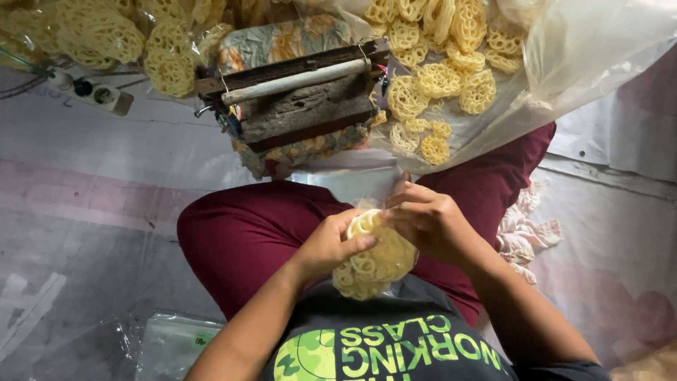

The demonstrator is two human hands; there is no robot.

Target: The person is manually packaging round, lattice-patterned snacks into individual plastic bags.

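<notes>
I hold a small clear plastic bag of pale yellow lattice-shaped crackers (374, 259) over my lap, just in front of my dark red trousers (240, 233). My left hand (330, 247) cups its side, grip pressed around the bag; my right hand (427, 222) pinches the open mouth. I'd keep the top cracker flat and press gently, since these rings look brittle. The bag looks nearly full, bulging and glossy. More crackers lie heaped on the clear plastic sheet (564, 56) ahead.

Left hand (330, 247) and right hand (427, 222) gripping clear bag of yellow lattice crackers (372, 264), over maroon lap (240, 233)
</notes>
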